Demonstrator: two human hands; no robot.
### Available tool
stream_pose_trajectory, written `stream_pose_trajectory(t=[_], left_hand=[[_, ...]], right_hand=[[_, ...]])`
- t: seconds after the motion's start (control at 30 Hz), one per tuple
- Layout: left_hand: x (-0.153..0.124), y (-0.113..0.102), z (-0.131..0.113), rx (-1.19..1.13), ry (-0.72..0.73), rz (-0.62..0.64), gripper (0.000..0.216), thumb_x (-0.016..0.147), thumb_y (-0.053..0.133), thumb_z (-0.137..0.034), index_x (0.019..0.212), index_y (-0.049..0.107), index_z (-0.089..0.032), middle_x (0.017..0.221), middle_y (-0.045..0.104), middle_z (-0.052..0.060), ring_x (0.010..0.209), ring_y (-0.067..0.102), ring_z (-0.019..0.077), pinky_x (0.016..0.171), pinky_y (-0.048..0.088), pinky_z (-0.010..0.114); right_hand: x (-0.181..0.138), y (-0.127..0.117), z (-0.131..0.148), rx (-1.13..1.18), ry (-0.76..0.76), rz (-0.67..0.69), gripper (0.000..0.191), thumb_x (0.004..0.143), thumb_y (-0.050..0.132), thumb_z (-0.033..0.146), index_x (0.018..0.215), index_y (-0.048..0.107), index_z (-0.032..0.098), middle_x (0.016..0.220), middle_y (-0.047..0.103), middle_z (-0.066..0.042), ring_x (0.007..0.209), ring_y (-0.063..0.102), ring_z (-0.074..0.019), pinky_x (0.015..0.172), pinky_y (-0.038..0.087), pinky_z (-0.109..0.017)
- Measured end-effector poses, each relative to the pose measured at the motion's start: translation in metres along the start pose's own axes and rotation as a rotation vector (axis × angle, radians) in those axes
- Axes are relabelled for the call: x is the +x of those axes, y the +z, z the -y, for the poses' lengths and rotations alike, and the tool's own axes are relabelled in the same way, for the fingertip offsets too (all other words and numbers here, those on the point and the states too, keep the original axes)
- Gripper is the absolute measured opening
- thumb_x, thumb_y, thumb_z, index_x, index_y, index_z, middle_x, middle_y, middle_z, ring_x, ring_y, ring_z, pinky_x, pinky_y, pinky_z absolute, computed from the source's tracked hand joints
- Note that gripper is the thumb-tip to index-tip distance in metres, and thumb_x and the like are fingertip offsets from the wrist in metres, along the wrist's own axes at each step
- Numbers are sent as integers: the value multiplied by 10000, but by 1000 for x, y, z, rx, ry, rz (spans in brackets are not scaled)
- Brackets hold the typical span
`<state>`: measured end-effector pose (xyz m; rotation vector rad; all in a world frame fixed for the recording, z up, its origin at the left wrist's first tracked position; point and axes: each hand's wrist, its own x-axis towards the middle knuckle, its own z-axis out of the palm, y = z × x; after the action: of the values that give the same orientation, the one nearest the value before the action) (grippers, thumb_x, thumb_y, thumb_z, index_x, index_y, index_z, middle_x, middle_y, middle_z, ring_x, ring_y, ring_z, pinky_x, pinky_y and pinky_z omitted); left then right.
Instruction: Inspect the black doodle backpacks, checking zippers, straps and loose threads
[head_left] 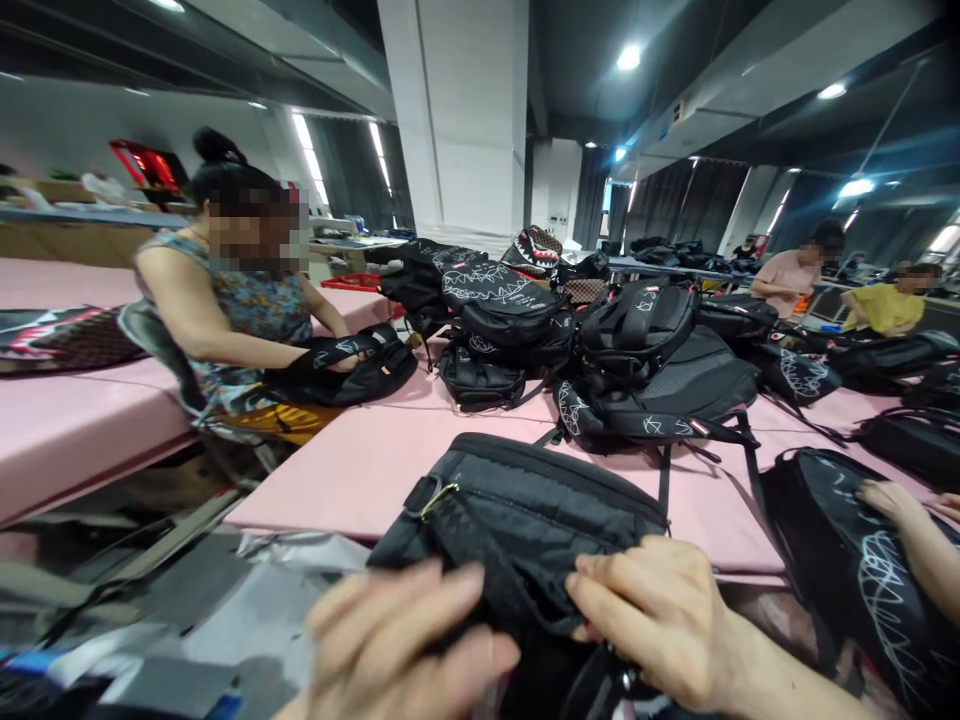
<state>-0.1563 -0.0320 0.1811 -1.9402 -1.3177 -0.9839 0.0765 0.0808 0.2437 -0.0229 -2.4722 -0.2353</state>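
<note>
Between the two hands, at the near edge of the pink bench (360, 460), lies a black bag (525, 510) of quilted fabric, its near side hanging over the edge toward the person. The left hand (397, 640) is blurred, its fingers curled on the bag's lower left corner. The right hand (652, 620) grips a fold of the fabric at the lower right, fingers bent over it and thumb beneath. Both hands are closed on the bag and lie near one another. Just above the left hand, a brass-coloured ring (435, 492) sits on a strap loop at the bag's left end.

Beyond the hands, across the bench, a heap of black backpacks (645, 370) with white drawn patterns is piled together, straps trailing toward the bag. To the right of the right hand, another person's hand (892, 500) rests on a patterned black backpack (847, 580) that leans at the bench's edge.

Left of and beyond the left hand, a co-worker (240, 300) in a sleeveless print top sits at the bench with both arms on a black pouch (352, 370). Below the left hand, grey sheets (247, 600) lie under the bench's edge. Well beyond the right hand, two more people, one in a pink shirt (787, 275) and one in a yellow shirt (896, 305), sit at a further bench among more bags.
</note>
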Motion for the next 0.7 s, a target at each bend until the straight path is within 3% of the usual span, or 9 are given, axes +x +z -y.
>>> stream_pose_trajectory(t=[0.1, 0.23, 0.37, 0.47, 0.57, 0.63, 0.7], left_hand=[[28, 12, -2, -103, 75, -5, 254, 840, 515, -337, 1057, 584, -225, 876, 685, 30, 923, 591, 185, 939, 382, 400], [40, 23, -10, -222, 62, -130, 206, 877, 432, -182, 832, 631, -212, 751, 688, -19, 788, 601, 114, 921, 369, 341], [36, 24, -11, -230, 73, -169, 246, 875, 420, -130, 796, 641, -206, 736, 684, -27, 751, 580, 98, 909, 355, 318], [40, 24, -6, -231, 61, -146, 265, 859, 403, -101, 805, 642, -203, 723, 662, -17, 736, 566, 104, 864, 358, 313], [52, 25, 2, -234, 63, -94, 287, 832, 372, -72, 833, 635, -188, 733, 639, 11, 739, 559, 125, 799, 376, 324], [64, 26, 9, -230, 75, -62, 274, 814, 379, -70, 846, 629, -176, 762, 637, 30, 750, 562, 140, 764, 392, 327], [79, 27, 18, -225, 66, -19, 224, 806, 425, -107, 868, 630, -174, 796, 644, 41, 766, 568, 155, 739, 409, 324]], right_hand=[[0, -2, -5, 149, -11, 51, 197, 896, 481, 283, 903, 608, 134, 736, 662, -48, 505, 560, -109, 426, 333, -253], [0, -7, -20, 499, 218, -34, 182, 912, 426, 230, 968, 594, 188, 712, 635, -15, 627, 603, -101, 554, 442, -201], [5, 2, -30, 257, 290, 28, 274, 828, 458, 88, 1013, 617, 210, 911, 606, -62, 705, 596, -116, 555, 445, -201], [10, 11, -35, 127, 317, 13, 254, 822, 456, 69, 924, 647, 202, 819, 603, -44, 638, 568, -108, 513, 415, -195], [11, 6, -38, 304, 381, -78, 168, 853, 479, 121, 862, 637, 181, 774, 621, -37, 691, 589, -117, 597, 453, -204], [9, -4, -37, 477, 366, -31, 137, 853, 528, 193, 958, 616, 183, 890, 641, -55, 815, 603, -137, 706, 474, -226], [8, -13, -34, 546, 388, 50, 251, 806, 612, 282, 1036, 587, 185, 980, 630, -66, 887, 589, -160, 763, 469, -251]])
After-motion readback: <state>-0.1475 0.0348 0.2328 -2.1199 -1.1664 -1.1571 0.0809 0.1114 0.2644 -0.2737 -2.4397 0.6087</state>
